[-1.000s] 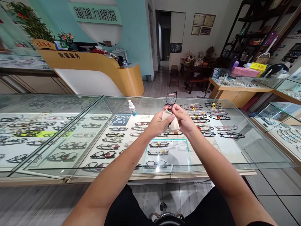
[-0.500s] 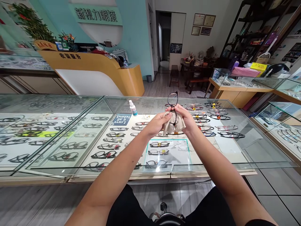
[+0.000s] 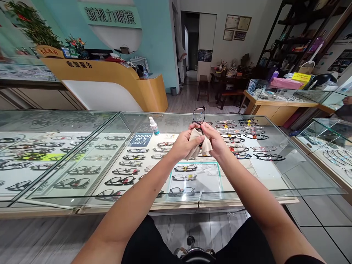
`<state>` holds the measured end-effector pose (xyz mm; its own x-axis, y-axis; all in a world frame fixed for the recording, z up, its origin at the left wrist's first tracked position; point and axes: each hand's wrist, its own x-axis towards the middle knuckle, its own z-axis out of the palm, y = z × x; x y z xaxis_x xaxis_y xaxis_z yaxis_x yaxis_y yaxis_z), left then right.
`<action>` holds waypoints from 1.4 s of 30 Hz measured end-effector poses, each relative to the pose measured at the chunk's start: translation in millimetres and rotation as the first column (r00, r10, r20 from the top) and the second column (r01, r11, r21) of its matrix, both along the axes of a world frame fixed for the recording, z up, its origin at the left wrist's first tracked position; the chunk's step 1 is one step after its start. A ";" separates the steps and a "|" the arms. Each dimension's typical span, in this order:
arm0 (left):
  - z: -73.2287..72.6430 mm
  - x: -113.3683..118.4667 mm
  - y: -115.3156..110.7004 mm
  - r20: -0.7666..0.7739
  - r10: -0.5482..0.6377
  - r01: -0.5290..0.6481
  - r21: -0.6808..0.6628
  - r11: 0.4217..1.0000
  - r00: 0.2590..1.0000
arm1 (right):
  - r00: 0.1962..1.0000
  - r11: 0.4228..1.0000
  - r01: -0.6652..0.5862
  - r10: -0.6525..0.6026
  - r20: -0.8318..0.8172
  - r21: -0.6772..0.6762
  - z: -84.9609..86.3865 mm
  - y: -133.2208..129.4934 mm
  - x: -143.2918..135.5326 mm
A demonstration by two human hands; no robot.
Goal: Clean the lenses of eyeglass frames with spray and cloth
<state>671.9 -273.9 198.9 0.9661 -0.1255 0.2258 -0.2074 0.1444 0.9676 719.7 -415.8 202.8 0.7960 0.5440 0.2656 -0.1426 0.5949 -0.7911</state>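
Over the glass showcase, I hold a pair of dark-rimmed eyeglasses turned on end, one lens standing up above my fingers. A beige cleaning cloth wraps the lower part of the glasses and hides the other lens. My left hand is closed on the cloth, its thumb pressing across the front. My right hand is closed around the glasses and the cloth's right side; its fingertips are partly hidden. A white spray bottle stands on the glass to the left of my hands.
Rows of eyeglasses lie inside the showcase beneath the glass, beside a blue printed card. A wooden counter stands beyond on the left. More display cases stand at the right. Part of another person shows at the right edge.
My left thumb has shifted right across the cloth, and the cloth is bunched differently around the glasses. The view has moved slightly. Part of a person now shows at the right edge.
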 end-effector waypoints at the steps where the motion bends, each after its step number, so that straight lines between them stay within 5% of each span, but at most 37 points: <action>1: -0.5 0.2 -1.1 0.010 0.015 -0.015 -0.011 1.000 1.000 | 1.000 1.000 0.002 -0.002 0.007 0.006 0.8 0.6 -1.8; 6: 1.2 1.2 -2.5 0.038 0.089 -0.087 -0.040 0.995 0.995 | 0.999 1.000 0.013 -0.012 0.032 -0.024 3.1 0.1 -5.2; 14: 3.2 0.8 12.3 -0.031 -0.121 0.120 -0.039 0.992 0.992 | 0.999 0.999 0.023 -0.022 0.028 -0.023 4.9 -7.4 5.1; 27: 6.7 -0.6 11.8 -0.083 -0.177 0.178 0.000 0.984 0.981 | 0.998 0.999 0.005 -0.001 0.069 -0.049 5.5 -11.6 7.3; 42: 5.5 -7.1 -15.0 0.022 0.103 -0.098 -0.163 0.982 0.994 | 0.997 0.998 0.059 -0.058 0.045 -0.022 5.7 -3.0 -3.4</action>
